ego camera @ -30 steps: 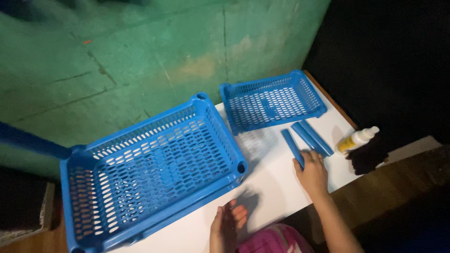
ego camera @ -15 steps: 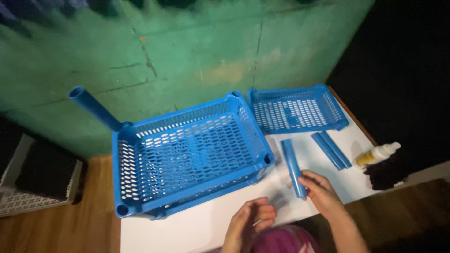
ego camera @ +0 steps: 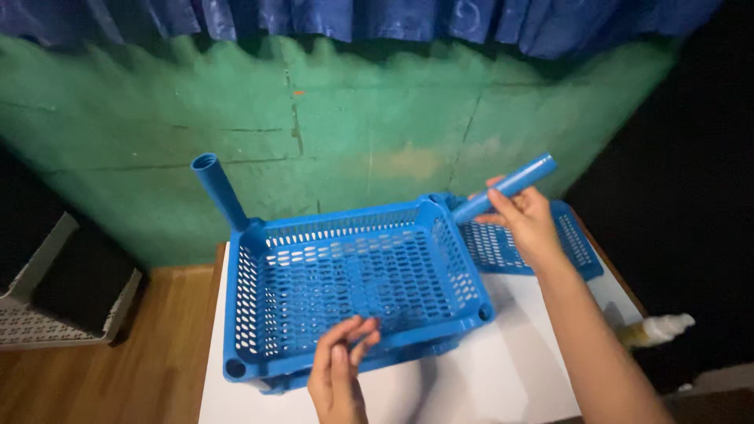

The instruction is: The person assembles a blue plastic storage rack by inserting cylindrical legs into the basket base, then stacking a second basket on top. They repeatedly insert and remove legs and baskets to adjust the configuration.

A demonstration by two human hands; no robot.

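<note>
right hand (ego camera: 528, 222) – clamped on blue tube (ego camera: 505, 188) at basket (ego camera: 353, 290) corner | left hand (ego camera: 339, 373) – fingers loose, touching front rim

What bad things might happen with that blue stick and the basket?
The right hand grips the blue tube by its middle, tilted over the basket's back corner; it might slip or miss the corner socket. The left hand only touches the basket's front rim, so the basket could slide on the white table. The bottle lies at the table's right edge and might roll off if bumped.
</note>
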